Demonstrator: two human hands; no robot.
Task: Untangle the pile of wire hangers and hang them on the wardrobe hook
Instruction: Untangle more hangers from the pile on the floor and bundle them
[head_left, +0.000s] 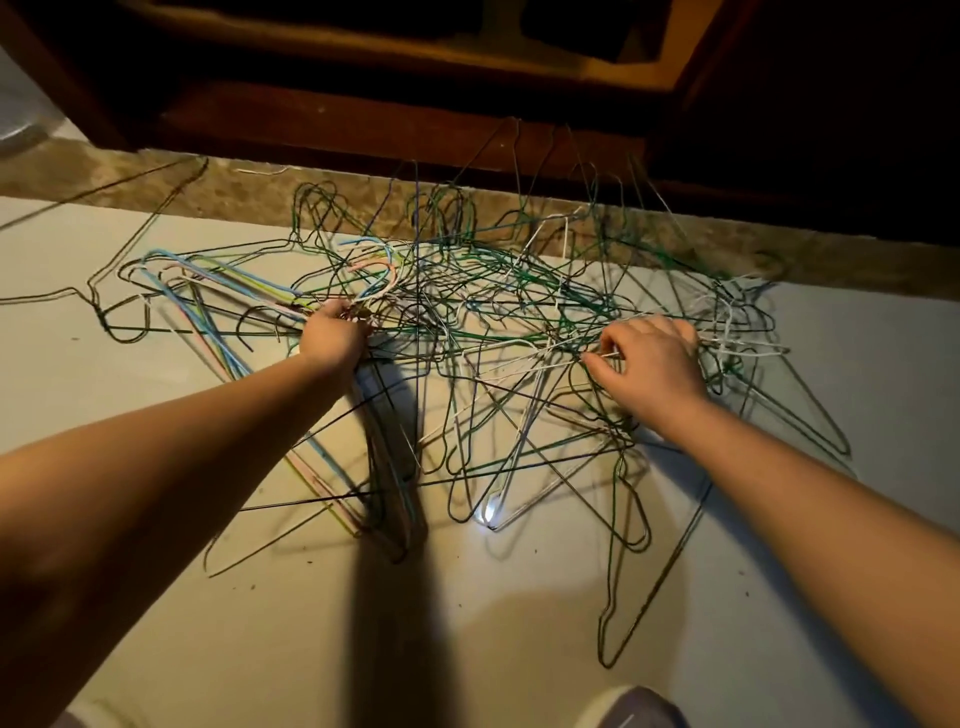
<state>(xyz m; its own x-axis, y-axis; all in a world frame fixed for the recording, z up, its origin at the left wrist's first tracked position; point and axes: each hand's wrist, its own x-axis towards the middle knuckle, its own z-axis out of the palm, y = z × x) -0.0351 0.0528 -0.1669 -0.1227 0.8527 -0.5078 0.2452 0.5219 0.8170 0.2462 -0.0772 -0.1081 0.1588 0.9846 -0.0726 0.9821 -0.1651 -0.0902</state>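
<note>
A tangled pile of wire hangers (483, 306) in green, black, white, blue and pink spreads over the pale floor in front of a dark wooden wardrobe (395, 104). My left hand (335, 335) is closed around the necks of a bundle of pastel and dark hangers (389, 447) at the pile's left side. My right hand (652, 358) rests on the right part of the pile, thumb and fingers pinching a white hanger wire (550, 366). No wardrobe hook is visible.
A brown stone sill (156, 182) runs along the wardrobe base. Loose hangers (631, 587) lie toward me on the right. The pale floor (519, 649) stretches in the foreground, with my shadow over its middle. A grey shoe tip (631, 709) shows at the bottom edge.
</note>
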